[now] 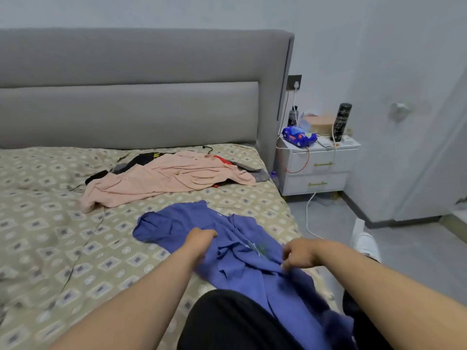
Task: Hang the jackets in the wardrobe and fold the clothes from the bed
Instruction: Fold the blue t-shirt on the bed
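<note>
Beige diamond-patterned bed cover (50, 223): spread below a grey padded headboard (126, 109). Crumpled pale pink garment (164, 180): laid over dark clothes (141, 157) near the headboard. Left hand (202, 239): fingers curled down, blue cloth gripped. Rumpled blue cotton T-shirt (247, 261): spread at the bed's near right edge, partly draped over a black-clad knee (227, 322). Right hand (299, 253): shirt fabric pinched between curled fingers. White two-drawer nightstand (321, 170): set beside the bed.

The left hand (202, 239) and right hand (299, 253) are bare, as are both forearms (151, 289). Black trousers (227, 322) cover the legs. The right foot wears a white shoe (366, 245).
</note>
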Motion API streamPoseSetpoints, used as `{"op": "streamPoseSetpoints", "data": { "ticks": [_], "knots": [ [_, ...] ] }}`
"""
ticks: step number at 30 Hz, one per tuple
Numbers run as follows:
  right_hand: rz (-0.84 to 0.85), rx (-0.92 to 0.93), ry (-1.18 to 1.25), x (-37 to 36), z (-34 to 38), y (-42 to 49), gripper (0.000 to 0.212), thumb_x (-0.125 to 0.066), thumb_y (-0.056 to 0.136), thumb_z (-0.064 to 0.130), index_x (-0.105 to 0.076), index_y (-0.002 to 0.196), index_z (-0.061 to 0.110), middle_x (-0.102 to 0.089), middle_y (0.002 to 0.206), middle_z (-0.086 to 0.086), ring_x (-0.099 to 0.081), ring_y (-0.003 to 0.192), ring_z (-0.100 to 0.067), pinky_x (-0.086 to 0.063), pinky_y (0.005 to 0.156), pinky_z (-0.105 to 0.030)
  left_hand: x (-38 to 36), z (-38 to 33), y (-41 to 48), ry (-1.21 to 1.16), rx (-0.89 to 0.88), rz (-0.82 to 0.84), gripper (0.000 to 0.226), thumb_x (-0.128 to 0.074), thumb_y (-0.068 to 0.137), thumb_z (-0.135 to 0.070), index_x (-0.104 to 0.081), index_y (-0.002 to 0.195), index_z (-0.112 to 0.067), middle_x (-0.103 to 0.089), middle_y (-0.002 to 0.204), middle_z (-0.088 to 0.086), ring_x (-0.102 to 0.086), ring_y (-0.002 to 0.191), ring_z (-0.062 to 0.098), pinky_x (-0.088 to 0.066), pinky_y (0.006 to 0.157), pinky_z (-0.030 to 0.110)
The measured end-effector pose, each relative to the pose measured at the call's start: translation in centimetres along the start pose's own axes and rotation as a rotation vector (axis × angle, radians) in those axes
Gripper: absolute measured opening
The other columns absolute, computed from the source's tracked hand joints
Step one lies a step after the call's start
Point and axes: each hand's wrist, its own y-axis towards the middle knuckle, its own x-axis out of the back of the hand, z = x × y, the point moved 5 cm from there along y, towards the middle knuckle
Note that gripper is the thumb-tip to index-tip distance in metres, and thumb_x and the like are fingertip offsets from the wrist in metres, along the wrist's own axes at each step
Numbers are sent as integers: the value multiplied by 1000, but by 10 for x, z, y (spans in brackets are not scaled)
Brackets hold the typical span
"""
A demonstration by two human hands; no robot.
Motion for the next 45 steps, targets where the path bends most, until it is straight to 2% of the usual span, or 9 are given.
{"op": "streamPoseSetpoints", "data": {
  "ticks": [4,13,15,24,26,28,31,36,45],
  "knots": [
    [-162,75,181,-16,-1,27,42,-60,86,29,-62,126,16,-61,130,-5,-58,117,-24,-45,95,-28,0,-11,28,263,-184,55,41,-57,89,-6,-35,56,-19,-35,58,0,-34,60,19,-35,58,40],
    [-333,251,323,-3,10,126,39,-55,91,22,-55,128,9,-53,132,-8,-51,122,-30,-39,99,-30,-4,-15,132,522,-233,-34,25,-53,95,-18,-38,81,-31,-40,82,-12,-40,91,19,-35,80,31],
    [-380,273,380,7,17,154,49,-57,96,20,-47,142,10,-47,145,-6,-45,132,-25,-31,105,-24,2,-14,155,515,-200,-59,4,-52,95,-17,-51,96,-21,-49,91,-8,-47,94,21,-38,81,32],
    [-241,284,589,-11,60,245,57,-62,95,26,-44,148,13,-48,148,-4,-43,137,-24,-30,111,-28,0,3,220,735,-100,28,74,-47,101,-39,-7,159,-19,-26,160,7,-31,145,26,-29,112,33],
    [-261,276,617,-14,64,244,12,-62,90,18,-72,98,18,-70,99,-1,-62,97,-21,-46,90,-35,3,-4,226,764,-20,48,77,-47,100,-43,-4,159,-18,-39,153,9,-47,132,32,-43,100,34],
    [-261,265,718,-14,58,239,26,-60,87,10,-53,62,14,-50,63,1,-47,65,-17,-42,68,-35,1,-11,228,859,10,98,58,-50,98,-38,-32,148,-15,-56,129,9,-61,103,32,-53,78,35],
    [-297,180,943,-5,29,217,13,-59,90,5,-61,80,-4,-51,70,-7,-44,68,-18,-36,64,-31,0,-17,219,1069,-53,98,19,-53,96,-29,-59,105,-13,-67,111,12,-61,94,30,-48,78,34],
    [-552,121,887,43,-18,163,3,-59,89,0,-59,86,0,-57,78,-8,-47,72,-19,-34,58,-21,5,-35,175,877,-217,-37,18,-61,86,-24,-53,72,-16,-60,71,3,-58,69,24,-38,56,29],
    [-855,242,731,147,-24,50,25,-60,92,7,-51,70,14,-49,64,3,-42,62,-13,-29,52,-20,48,-160,57,510,-692,-282,26,-52,83,-14,-41,60,-18,-45,61,-3,-42,66,23,-31,56,34]
  ]
}}
